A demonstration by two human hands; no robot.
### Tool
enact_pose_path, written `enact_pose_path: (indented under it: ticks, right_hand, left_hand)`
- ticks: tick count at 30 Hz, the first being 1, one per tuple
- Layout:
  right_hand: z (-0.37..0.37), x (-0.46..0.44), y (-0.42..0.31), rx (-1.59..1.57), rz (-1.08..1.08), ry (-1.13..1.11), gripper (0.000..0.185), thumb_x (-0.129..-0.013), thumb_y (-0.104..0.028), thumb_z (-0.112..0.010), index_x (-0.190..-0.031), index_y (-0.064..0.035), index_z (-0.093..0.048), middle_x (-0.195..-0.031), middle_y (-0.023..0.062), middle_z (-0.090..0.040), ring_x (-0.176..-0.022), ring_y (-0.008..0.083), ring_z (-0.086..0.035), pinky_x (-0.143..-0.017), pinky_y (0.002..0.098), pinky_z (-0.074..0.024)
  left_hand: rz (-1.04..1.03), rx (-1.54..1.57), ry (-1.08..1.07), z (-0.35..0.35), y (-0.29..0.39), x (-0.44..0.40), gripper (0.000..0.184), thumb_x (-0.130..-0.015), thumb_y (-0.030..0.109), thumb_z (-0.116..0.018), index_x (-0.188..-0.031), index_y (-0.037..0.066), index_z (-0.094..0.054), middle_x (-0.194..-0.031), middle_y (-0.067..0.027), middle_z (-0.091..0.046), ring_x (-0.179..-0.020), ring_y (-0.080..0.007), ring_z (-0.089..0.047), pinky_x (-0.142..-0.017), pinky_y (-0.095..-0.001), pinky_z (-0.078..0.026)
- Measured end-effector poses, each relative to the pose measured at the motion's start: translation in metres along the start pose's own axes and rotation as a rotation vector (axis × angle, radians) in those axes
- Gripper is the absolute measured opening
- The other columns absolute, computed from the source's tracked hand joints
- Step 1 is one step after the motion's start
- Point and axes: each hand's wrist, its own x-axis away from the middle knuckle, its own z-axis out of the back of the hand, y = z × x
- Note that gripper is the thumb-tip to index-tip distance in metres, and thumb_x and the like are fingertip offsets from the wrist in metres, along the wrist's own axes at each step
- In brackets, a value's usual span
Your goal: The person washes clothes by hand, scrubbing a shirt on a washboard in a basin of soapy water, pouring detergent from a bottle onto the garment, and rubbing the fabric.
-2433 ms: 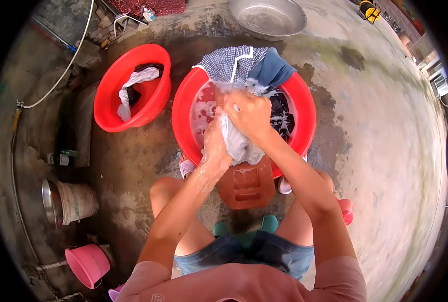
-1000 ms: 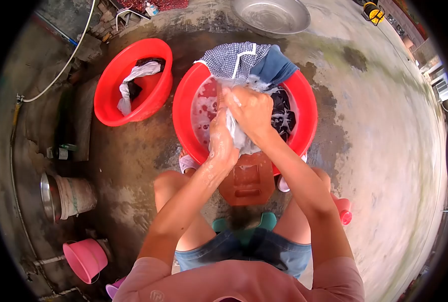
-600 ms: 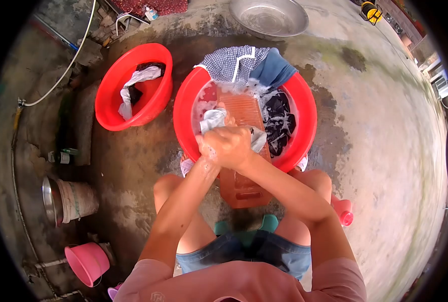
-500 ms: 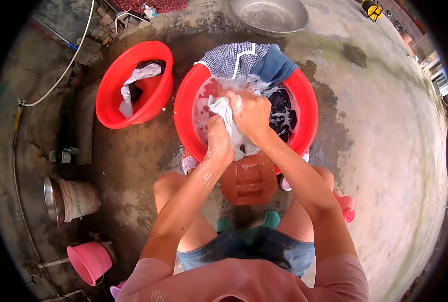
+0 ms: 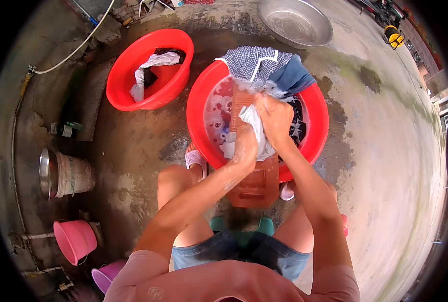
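A wet white cloth [image 5: 253, 121] is bunched over a brown washboard [image 5: 254, 189], which leans in a large red basin [image 5: 197, 105] of sudsy water. My left hand [image 5: 246, 143] is closed on the lower left part of the cloth. Higher up and to the right, my right hand [image 5: 275, 117] is closed round the same cloth. Over the basin's far rim hang a checked garment [image 5: 246, 61] with white trim and a blue cloth [image 5: 293, 75]. Dark wet fabric [image 5: 298, 123] lies at the right inside the basin, partly hidden by my right hand.
A second red basin [image 5: 115, 83] with white and dark cloth stands at the upper left. A metal basin [image 5: 297, 22] is at the top. Along the left are a whitish bucket [image 5: 75, 173], a pink bucket [image 5: 75, 241], a purple bucket [image 5: 108, 274] and a hose [image 5: 78, 48].
The view has shifted, so the basins appear farther right and the left-side buckets higher. My hands stay on the white cloth, whose folds have changed, with more washboard visible beside it.
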Motion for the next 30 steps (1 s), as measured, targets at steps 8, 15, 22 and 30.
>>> enact_pose_path:
  ticks: [8,15,22,30]
  right_hand:
    - [-0.010,0.003,0.009,-0.048,0.073,0.050,0.028,-0.079,-0.016,-0.060,-0.056,-0.0040,-0.050,-0.048,0.0132,-0.049,-0.037,0.0257,-0.048,-0.039,0.0342,-0.0386]
    - [-0.008,0.013,-0.001,-0.010,0.113,-0.017,0.029,-0.080,-0.017,-0.059,-0.055,-0.0040,-0.051,-0.045,0.0115,-0.044,-0.035,0.0238,-0.044,-0.038,0.0333,-0.0366]
    - [0.000,0.002,0.001,-0.075,0.052,0.012,0.028,-0.081,-0.015,-0.055,-0.057,-0.0012,-0.051,-0.046,0.0122,-0.046,-0.038,0.0253,-0.046,-0.039,0.0313,-0.0360]
    - [-0.004,0.005,0.016,0.171,0.111,0.000,0.030,-0.074,-0.025,-0.062,-0.050,-0.0124,-0.048,-0.042,0.0074,-0.044,-0.038,0.0229,-0.050,-0.037,0.0332,-0.0392]
  left_hand:
    - [-0.130,0.001,-0.050,0.006,-0.003,-0.003,0.023,-0.091,0.021,-0.037,-0.102,0.008,-0.053,-0.090,-0.0015,-0.057,-0.080,-0.0115,-0.055,-0.069,-0.0266,-0.045]
    - [-0.019,0.012,0.040,0.002,0.006,-0.001,0.020,-0.092,0.025,-0.040,-0.086,0.012,-0.055,-0.072,0.0045,-0.050,-0.068,-0.0083,-0.050,-0.058,-0.0263,-0.041]
    - [0.081,0.047,-0.001,0.008,0.004,-0.006,0.024,-0.092,0.023,-0.040,-0.075,0.012,-0.053,-0.069,0.0027,-0.047,-0.064,-0.0089,-0.048,-0.057,-0.0260,-0.041]
    - [0.094,-0.047,-0.052,0.006,0.009,0.002,0.018,-0.092,0.029,-0.043,-0.096,0.014,-0.052,-0.071,0.0060,-0.037,-0.066,-0.0030,-0.039,-0.060,-0.0217,-0.037]
